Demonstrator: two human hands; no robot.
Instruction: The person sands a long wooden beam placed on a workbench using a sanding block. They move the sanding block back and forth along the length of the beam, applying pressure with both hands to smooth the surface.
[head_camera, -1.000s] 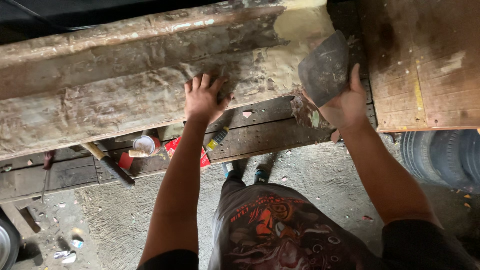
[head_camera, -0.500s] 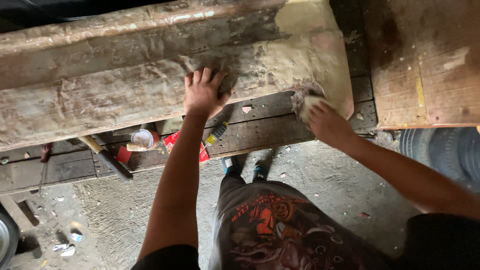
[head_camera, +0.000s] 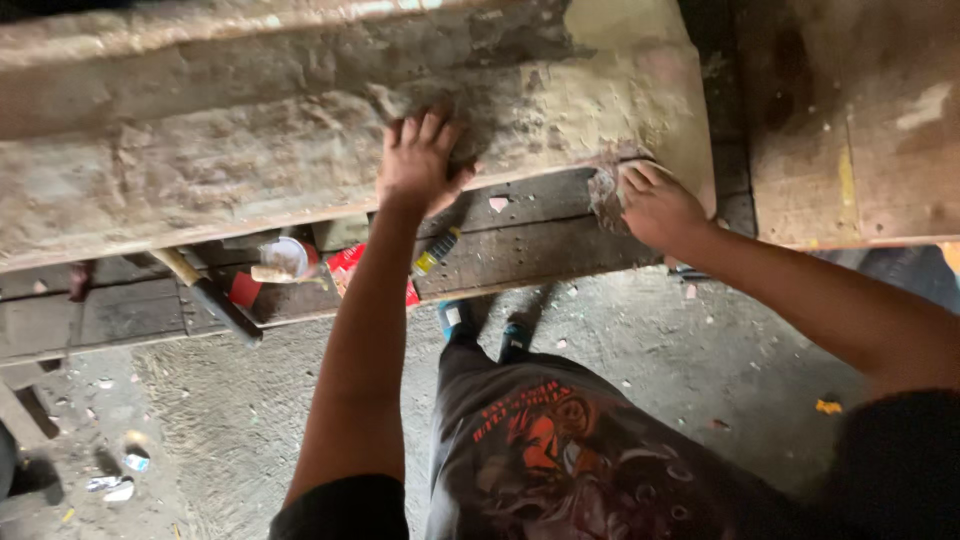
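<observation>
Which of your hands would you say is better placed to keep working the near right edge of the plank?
Probably the right hand: it sits at that edge of the plank. The left hand presses mid-plank, apparently steadying.

Rough woodworking shop, prob. a carpentry or carving yard. Evidence: big raw timber slab (head_camera: 300, 170), bark-like surface w/ pale filler smeared on, laid on a low bench (head_camera: 560, 240) of dark worn planks. Tools & bits strewn on the lower planks: hammer (head_camera: 215, 300), small cup (head_camera: 285, 255), red packet (head_camera: 350, 265), yellow tube (head_camera: 437, 250). Floor (head_camera: 250, 400) is bare gritty concrete, dusty, w/ chips & litter. More worn plank wood (head_camera: 860, 120) at right. Dim light.
</observation>
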